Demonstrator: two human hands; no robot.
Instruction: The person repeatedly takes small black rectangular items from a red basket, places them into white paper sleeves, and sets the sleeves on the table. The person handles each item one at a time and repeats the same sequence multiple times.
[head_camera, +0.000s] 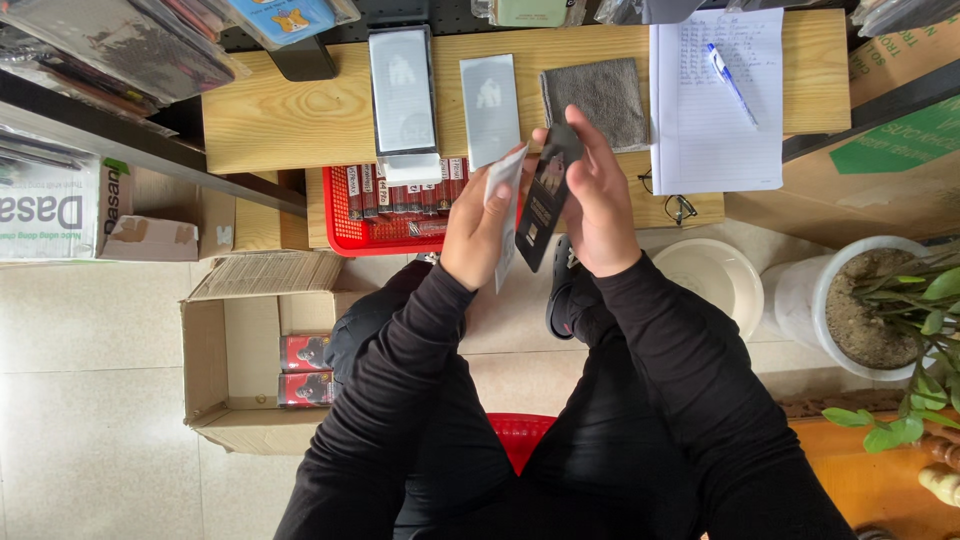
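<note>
The person sits at a low pale wooden table with both hands raised over its near edge, and the step in hand looks to me like parting a slim product from its wrapper. The right hand has its fingers curled shut around a narrow black printed card packet, thumb on the near face, fingertips wrapped over the top end; the packet stands tilted, lower end hanging free below the palm. The left hand pinches a thin white paper sleeve between thumb and fingers, just beside the packet and seemingly touching it along one edge. Whether the sleeve is fully off I cannot tell.

I judge the next move calls for a steady grip on the packet and a straight pull along its length.

Under the hands, at the near edge, sits a red plastic basket of small boxes. Toward the far edge lie a grey cloth and two flat glass panels.
</note>
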